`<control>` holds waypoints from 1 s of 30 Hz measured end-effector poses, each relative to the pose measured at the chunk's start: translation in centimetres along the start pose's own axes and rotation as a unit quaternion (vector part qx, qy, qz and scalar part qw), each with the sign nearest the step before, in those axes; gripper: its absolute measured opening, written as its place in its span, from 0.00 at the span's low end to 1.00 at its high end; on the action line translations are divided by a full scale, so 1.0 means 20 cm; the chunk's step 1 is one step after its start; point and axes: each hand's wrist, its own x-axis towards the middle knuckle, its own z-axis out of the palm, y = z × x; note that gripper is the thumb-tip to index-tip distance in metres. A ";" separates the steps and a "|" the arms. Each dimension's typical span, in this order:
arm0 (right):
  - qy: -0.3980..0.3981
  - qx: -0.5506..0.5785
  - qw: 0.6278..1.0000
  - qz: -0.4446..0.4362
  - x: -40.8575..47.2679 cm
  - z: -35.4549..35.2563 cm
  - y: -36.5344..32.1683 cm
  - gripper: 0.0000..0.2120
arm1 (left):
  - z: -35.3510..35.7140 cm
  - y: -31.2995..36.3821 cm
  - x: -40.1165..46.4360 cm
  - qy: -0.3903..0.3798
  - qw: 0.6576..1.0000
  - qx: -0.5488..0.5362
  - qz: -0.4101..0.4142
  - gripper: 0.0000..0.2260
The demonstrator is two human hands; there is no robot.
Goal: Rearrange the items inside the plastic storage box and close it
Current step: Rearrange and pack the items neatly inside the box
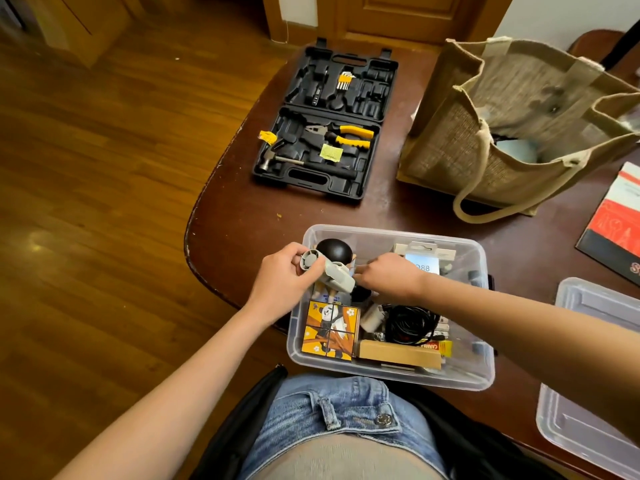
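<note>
Left hand point(282, 284) gripping small grey plastic handheld fan point(327, 271) over clear plastic storage box point(483, 368); right hand point(389, 277) beside it, grip indiscernible.

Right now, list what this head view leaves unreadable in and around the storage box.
- Right hand: its fingertips are hidden behind the grey gadget, so its grip is unclear.
- Blister card: the wrist covers most of its label.
- Box lid: cut off by the right edge.
- Jute bag: its contents are in shadow.
- Storage box bottom: buried under the black cables.
</note>
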 end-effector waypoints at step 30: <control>-0.106 0.137 0.921 0.348 -0.45 0.15 -0.05 0.06 | 0.43 0.26 0.31 -0.082 0.950 0.295 0.058 0.21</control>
